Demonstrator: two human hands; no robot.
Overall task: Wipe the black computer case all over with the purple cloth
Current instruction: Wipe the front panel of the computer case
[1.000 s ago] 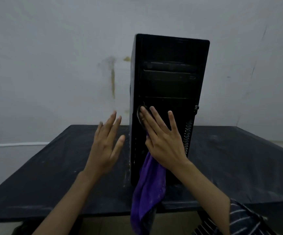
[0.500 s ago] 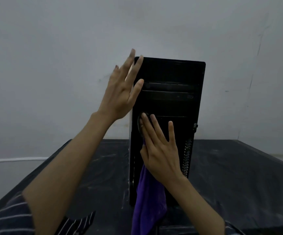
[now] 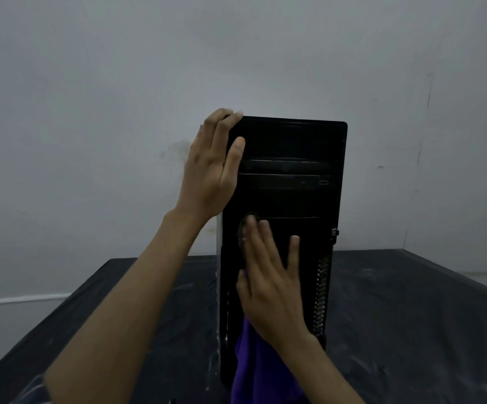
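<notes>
The black computer case point(image 3: 297, 141) stands upright on a dark table, its front panel with drive bays facing me. My left hand point(image 3: 210, 170) holds its top left corner, fingers bent over the top edge and thumb lying on the front. My right hand point(image 3: 271, 281) lies flat with straight fingers on the lower front panel and presses the purple cloth point(image 3: 253, 371) against it. Most of the cloth hangs down below my palm; the part under the hand is hidden.
The case stands on a dark, dusty table point(image 3: 411, 316) set into a corner of pale grey walls point(image 3: 90, 112). Bare tabletop lies on both sides of the case. A white line runs along the left wall near table height.
My left hand rose from beside the case's left side and now holds its top left corner. My right hand stayed flat on the cloth at the lower front panel. The camera view tilted up.
</notes>
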